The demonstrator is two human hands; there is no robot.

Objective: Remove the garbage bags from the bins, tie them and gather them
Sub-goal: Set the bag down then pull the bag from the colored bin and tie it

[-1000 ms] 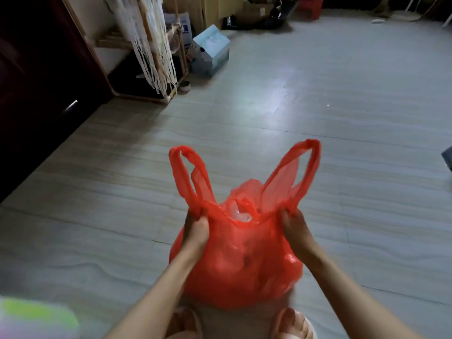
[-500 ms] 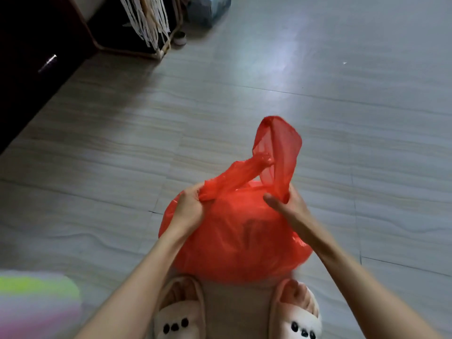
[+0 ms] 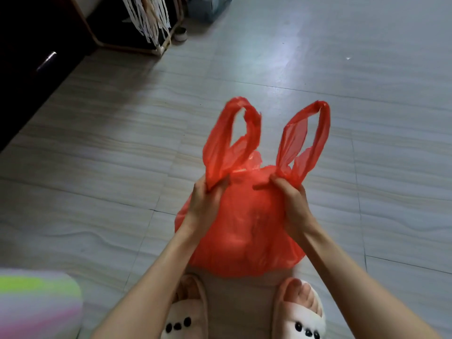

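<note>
A full red bag (image 3: 244, 228) is held above the floor (image 3: 97, 179). One handle loop is pinched at its base by the left hand (image 3: 205, 206), the other by the right hand (image 3: 291, 204). Slippers (image 3: 298, 319) are seen below.

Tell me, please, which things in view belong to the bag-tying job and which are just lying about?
Part of the job:
red garbage bag
its left handle loop, gripped by the left hand
its right handle loop, gripped by the right hand

Just lying about:
dark cabinet
wooden rack with white fringe
small round dish
striped object
</note>
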